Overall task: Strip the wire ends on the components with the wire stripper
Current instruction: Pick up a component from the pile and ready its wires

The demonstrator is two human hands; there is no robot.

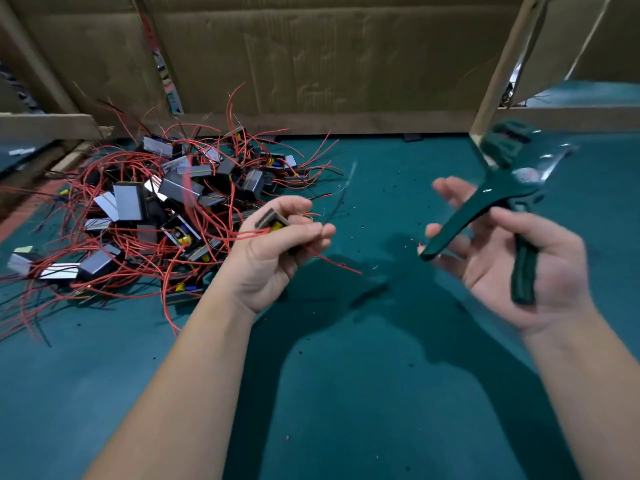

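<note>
Left hand [277, 247] grips a component [272, 220] at centre while right hand [519, 265] loosely holds the wire stripper [485, 202], which should seat one wire end [341, 265] squarely before squeezing.

Glossy green plastic wire stripper [485, 206] (handles shiny), matt teal cloth table [346, 393], rough brown cardboard [311, 64].

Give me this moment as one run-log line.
left hand: holds component | right hand: holds stripper, handles spread | stripper apart from component | pile: left on mat
</note>
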